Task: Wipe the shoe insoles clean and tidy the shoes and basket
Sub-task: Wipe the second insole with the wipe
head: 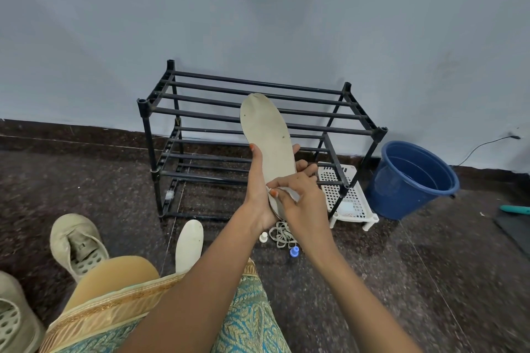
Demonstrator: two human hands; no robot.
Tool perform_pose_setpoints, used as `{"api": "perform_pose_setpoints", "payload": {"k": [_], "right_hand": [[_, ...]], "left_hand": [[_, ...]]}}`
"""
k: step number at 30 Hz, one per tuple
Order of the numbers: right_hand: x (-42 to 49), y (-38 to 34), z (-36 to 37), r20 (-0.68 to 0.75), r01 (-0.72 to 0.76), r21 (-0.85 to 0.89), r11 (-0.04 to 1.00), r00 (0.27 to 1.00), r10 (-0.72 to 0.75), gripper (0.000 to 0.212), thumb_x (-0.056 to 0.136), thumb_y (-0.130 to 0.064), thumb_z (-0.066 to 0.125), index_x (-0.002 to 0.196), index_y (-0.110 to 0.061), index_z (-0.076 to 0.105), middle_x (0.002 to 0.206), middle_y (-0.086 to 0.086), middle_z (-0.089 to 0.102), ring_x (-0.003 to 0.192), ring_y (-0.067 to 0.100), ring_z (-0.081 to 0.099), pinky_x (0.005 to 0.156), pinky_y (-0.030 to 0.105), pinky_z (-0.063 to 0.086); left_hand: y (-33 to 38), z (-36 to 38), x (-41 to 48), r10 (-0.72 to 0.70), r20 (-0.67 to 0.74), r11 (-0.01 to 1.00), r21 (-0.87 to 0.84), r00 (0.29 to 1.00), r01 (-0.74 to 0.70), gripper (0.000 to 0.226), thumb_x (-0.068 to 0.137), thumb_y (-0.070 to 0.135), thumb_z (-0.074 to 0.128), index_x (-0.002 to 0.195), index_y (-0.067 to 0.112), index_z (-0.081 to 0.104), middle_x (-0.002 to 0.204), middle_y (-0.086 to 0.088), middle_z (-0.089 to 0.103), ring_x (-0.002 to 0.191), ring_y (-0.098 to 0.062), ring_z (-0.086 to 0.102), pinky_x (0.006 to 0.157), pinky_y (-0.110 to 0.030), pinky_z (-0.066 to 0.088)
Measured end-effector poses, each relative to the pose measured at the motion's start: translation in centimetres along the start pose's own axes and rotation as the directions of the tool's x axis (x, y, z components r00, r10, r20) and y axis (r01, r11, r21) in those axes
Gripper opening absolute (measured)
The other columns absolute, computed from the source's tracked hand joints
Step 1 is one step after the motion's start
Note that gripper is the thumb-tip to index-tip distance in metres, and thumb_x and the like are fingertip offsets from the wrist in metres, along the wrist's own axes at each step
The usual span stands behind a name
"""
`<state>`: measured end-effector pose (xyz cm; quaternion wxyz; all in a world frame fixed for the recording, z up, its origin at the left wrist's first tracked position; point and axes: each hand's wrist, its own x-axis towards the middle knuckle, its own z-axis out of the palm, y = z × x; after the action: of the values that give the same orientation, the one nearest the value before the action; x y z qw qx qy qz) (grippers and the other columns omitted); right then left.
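The left hand grips an insole from its left side, thumb up along the edge and fingertips showing past the right edge, so the insole stands nearly upright at the centre of the frame with its toe end pointing up. The right hand is closed at the heel end, thumb and forefinger pinching a small white wad against the insole; what the wad is made of cannot be told. Behind the insole stands a black rack of bare bars, against a pale blue wall. At the rack's lower right corner a white perforated basket sits on the dark speckled floor, partly under the rack's bottom bars. Right of the basket is a blue bucket, tilted toward the camera. Just below the hands a tangle of pale laces lies on the floor, with a small white cap at its left and a small blue one below it. A second insole lies flat at lower centre left, its near end hidden by the left forearm. Further left is a beige shoe, its opening facing up, and another shoe is cut by the lower left corner. A knee in tan cloth and a blue and gold patterned garment fill the bottom of the frame.
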<state>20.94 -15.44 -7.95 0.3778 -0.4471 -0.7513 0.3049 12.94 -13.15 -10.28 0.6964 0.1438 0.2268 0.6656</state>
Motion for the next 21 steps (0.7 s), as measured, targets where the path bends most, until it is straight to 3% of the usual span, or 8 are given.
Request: {"api": "perform_pose_setpoints", "payload": {"k": [5,7,14,16,21], "right_hand": [[-1.1,0.3,-0.5,0.047,0.020,-0.012,1.000,0.999,-0.019,0.015,0.080,0.003,0.060,0.084,-0.008,0.070,0.081,-0.018,0.053,0.083,-0.005,0.049,0.077,0.005,0.034],[-1.2,0.5,-0.5,0.047,0.030,-0.031,0.999,0.998,-0.028,0.016,0.080,0.002,0.061,0.083,-0.010,0.071,0.080,-0.021,0.051,0.084,-0.005,0.047,0.077,0.004,0.033],[0.2,-0.2,-0.4,-0.011,0.035,-0.041,0.999,0.999,-0.035,0.017,0.080,0.002,0.061,0.082,-0.012,0.071,0.081,-0.016,0.053,0.091,0.004,0.046,0.079,0.002,0.032],[0.6,-0.3,-0.2,-0.012,0.030,-0.025,0.999,0.999,-0.030,0.016,0.080,0.003,0.061,0.082,-0.010,0.071,0.080,-0.019,0.051,0.097,0.006,0.045,0.083,0.005,0.032],[0.2,-0.1,-0.1,0.034,0.026,-0.020,0.999,0.999,-0.025,0.016,0.081,0.002,0.059,0.084,-0.011,0.069,0.091,-0.001,0.058,0.095,0.010,0.046,0.078,0.000,0.030]], "left_hand": [[0.2,0.1,0.0,0.015,0.023,0.999,-0.046,1.000,-0.014,0.082,0.084,0.076,0.020,0.116,0.010,0.058,0.068,-0.005,0.056,0.065,-0.018,0.063,0.085,-0.038,0.054],[0.2,0.1,0.0,0.013,0.032,0.998,-0.059,0.999,-0.011,0.082,0.084,0.076,0.020,0.115,0.010,0.058,0.067,-0.005,0.053,0.061,-0.016,0.059,0.087,-0.037,0.052],[0.1,-0.1,0.1,0.011,0.071,1.000,0.005,0.997,-0.012,0.080,0.084,0.076,0.023,0.116,0.012,0.057,0.073,-0.003,0.055,0.068,-0.016,0.055,0.078,-0.033,0.048],[0.0,-0.4,0.3,0.025,0.056,0.999,0.028,0.998,-0.027,0.080,0.084,0.076,0.024,0.115,0.012,0.061,0.077,-0.004,0.057,0.073,-0.017,0.058,0.081,-0.035,0.046],[0.1,0.1,0.0,0.053,0.046,0.999,-0.012,0.998,-0.052,0.077,0.086,0.073,0.023,0.115,0.011,0.057,0.068,-0.003,0.054,0.069,-0.018,0.062,0.096,-0.039,0.044]]}}
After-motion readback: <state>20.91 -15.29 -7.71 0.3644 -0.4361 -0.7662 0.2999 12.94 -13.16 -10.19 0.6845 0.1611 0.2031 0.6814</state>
